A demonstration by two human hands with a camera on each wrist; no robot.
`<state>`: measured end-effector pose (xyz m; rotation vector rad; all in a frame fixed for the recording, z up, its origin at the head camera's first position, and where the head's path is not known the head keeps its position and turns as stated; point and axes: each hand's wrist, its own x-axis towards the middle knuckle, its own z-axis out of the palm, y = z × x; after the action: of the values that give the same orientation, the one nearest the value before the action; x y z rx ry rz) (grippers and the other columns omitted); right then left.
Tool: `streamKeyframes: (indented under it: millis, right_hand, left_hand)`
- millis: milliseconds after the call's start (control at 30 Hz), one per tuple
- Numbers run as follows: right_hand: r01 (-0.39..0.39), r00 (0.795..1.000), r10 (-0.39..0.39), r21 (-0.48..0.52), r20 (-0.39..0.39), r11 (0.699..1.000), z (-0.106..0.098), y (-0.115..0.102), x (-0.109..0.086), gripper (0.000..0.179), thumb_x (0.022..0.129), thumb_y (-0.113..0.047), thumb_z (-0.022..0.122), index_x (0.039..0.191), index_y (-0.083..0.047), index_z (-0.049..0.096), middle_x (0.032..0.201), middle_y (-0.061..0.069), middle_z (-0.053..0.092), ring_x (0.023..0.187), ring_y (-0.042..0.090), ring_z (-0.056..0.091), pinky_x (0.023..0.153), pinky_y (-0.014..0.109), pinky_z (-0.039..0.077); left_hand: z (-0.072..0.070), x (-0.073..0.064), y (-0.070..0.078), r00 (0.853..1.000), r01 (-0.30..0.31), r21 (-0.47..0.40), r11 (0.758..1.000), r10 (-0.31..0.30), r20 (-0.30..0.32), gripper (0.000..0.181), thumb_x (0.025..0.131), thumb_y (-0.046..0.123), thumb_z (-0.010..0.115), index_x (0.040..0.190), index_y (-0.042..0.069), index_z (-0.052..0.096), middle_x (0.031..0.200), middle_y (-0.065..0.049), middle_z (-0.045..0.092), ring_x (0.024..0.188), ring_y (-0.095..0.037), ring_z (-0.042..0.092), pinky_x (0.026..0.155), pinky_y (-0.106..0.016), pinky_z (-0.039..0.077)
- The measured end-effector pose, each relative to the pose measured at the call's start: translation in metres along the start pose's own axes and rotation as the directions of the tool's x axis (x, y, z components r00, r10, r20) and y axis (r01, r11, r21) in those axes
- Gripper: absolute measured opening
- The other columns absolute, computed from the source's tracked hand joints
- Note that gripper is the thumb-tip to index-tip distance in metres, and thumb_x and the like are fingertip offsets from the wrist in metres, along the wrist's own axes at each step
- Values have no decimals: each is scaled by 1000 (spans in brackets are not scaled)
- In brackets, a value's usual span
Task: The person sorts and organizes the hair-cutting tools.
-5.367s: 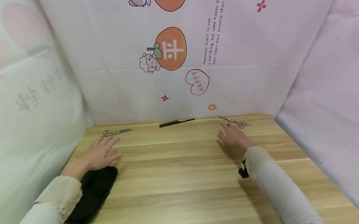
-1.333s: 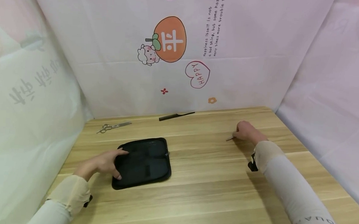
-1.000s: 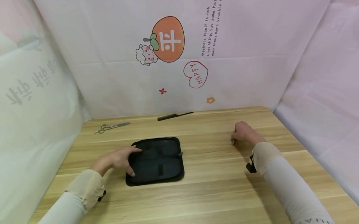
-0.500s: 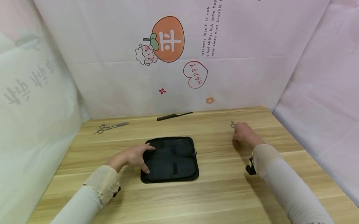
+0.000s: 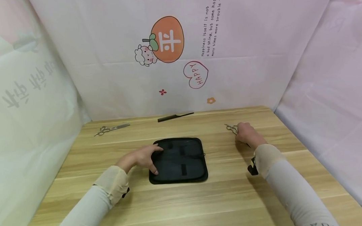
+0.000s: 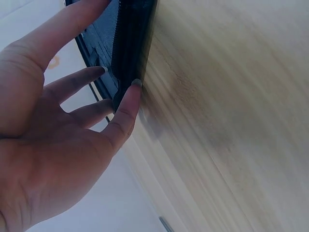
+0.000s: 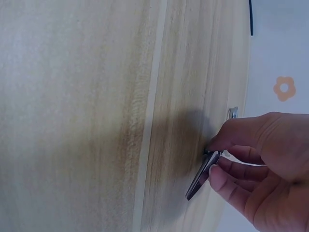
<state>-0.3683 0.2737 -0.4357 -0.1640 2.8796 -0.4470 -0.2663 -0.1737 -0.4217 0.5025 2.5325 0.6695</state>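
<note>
An unfolded black zip case [image 5: 178, 163] lies flat near the middle of the wooden table. My left hand [image 5: 144, 156] rests on its left edge, fingers and thumb spread; the left wrist view shows fingertips touching the rim of the case [image 6: 130, 43]. Off to the right, my right hand [image 5: 249, 133] pinches a pair of silver scissors [image 7: 200, 179] between thumb and fingers. In the head view the handle loops of these scissors [image 5: 230, 128] point left, and most of the blades are hidden by the hand. They are close over the table.
At the back left lie other silver scissors [image 5: 112, 128] with a toothed blade. A black tail comb [image 5: 173, 117] lies along the table's back edge. White printed cloth [image 5: 140, 81] hangs behind and at both sides of the wooden table [image 5: 213, 205].
My left hand has moved the black case rightward from the left side to the middle. My right hand has picked up the right-hand scissors and turned them, so the loops now point left.
</note>
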Motion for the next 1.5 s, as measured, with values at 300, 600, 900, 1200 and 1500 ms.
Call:
streamKeyframes:
  millis: [300,600,900,1200,1500]
  right_hand:
    - [25,1000,-24,-45,19,999,-3,-5,-12,14,89,-4,65,93,4,54,83,16,55,72,29,51,62,38,44]
    - [57,998,-56,-85,15,995,-4,-5,-19,15,89,-6,70,89,0,56,82,14,56,73,28,51,64,40,45]
    - [96,995,-95,-99,13,990,-3,-4,-19,15,93,-5,68,85,-3,56,77,11,54,69,26,49,63,39,42]
    - [140,989,-143,-115,-22,983,0,-9,-19,7,90,-1,63,85,-2,60,77,10,57,69,24,49,61,37,42]
    - [204,977,-208,-88,-43,975,2,-26,-26,10,95,-5,66,87,1,65,78,9,61,70,23,54,63,38,48]
  left_hand:
    - [3,2,-2,1000,-5,-5,1000,5,-1,95,72,15,95,153,7,46,167,-21,22,150,-44,28,114,-57,36]
    - [5,3,-3,1000,-6,-25,1000,6,-9,95,71,14,95,152,6,46,167,-21,22,150,-44,27,115,-56,36]
    - [5,4,2,1000,6,-14,1000,-7,-14,93,73,17,94,153,7,46,167,-21,22,150,-45,27,115,-56,36]
    - [9,8,4,999,-28,37,999,30,-45,91,74,22,94,150,3,48,164,-24,26,148,-46,31,115,-56,35]
    - [12,13,14,998,-37,44,998,39,-52,92,75,23,94,151,3,47,165,-23,25,148,-44,31,117,-56,33]
